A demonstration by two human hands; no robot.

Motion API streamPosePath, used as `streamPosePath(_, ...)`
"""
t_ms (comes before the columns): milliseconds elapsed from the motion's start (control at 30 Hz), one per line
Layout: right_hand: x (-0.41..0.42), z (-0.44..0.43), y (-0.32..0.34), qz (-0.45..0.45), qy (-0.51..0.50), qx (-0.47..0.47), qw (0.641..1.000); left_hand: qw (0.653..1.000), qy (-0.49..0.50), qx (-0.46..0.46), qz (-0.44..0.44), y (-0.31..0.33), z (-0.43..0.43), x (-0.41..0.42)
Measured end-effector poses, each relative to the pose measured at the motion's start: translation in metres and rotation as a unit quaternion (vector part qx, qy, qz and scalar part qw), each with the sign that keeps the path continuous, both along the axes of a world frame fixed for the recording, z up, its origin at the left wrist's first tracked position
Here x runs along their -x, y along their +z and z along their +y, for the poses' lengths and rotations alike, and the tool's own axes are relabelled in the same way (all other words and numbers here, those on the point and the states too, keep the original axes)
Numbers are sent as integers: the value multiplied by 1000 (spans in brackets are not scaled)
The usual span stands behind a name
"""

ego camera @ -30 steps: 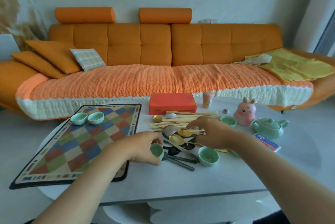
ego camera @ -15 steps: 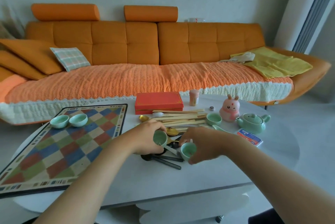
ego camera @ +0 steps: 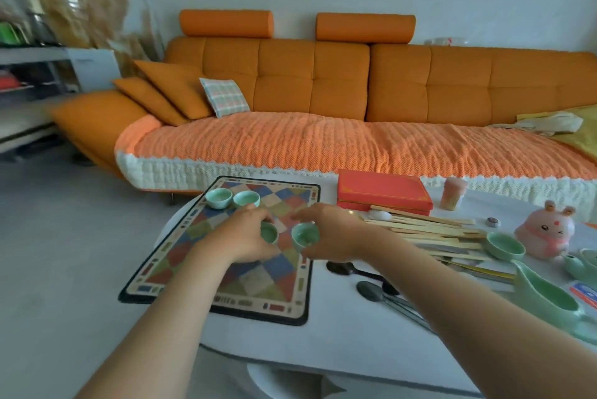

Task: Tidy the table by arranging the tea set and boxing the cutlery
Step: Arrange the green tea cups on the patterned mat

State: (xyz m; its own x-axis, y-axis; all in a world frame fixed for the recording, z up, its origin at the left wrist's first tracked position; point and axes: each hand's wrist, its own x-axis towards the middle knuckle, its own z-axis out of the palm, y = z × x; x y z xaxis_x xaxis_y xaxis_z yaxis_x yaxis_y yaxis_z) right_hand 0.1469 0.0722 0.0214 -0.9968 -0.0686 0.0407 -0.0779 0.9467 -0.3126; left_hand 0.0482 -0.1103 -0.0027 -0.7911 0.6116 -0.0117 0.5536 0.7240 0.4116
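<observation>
Over the chequered cloth mat [ego camera: 258, 284] our left hand [ego camera: 244, 242] grips one pale-green ceramic cup [ego camera: 268, 233], our right hand [ego camera: 337, 237] another cup [ego camera: 305, 236]; two matching cups [ego camera: 219, 198] [ego camera: 246, 199] stand beyond

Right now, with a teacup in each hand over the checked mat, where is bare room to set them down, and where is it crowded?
Free: the near half of the checked mat, down to its near border, and the strip right of the two cups at its far-left corner. Crowded: the table right of the mat, under chopsticks and dark spoons.
</observation>
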Motion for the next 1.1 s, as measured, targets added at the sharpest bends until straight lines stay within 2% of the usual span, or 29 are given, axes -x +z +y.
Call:
streamPosePath(233,74,-37,-25,-34,-6,14,999,997,76,-1,-21,-9,-52,50)
streamPosePath(433,104,-46,-34,-42,-2,58,997,995,67,-1,-73,-18,-68,72)
streamPosePath(500,113,-44,-31,-22,-33,123,992,990,85,-34,-106,-14,-71,79)
streamPosePath(567,126,-43,-28,18,-66,174,982,979,132,-108,-112,-6,-72,91)
streamPosePath(633,140,-43,-27,32,-92,180,979,968,182,-157,-70,-2,-73,107)
streamPosePath(700,154,-43,-29,8,-99,163,982,964,203,-159,-62,-2,-71,121)
streamPosePath(833,176,-44,-39,-68,-116,174,976,952,177,-174,-181,-13,-55,138)
streamPosePath(967,198,-39,-50,-64,-92,148,983,978,135,-99,-121,-22,-43,163)
streamPosePath(1100,216,-30,-59,-54,-106,142,983,978,140,-111,-103,-30,-36,183)
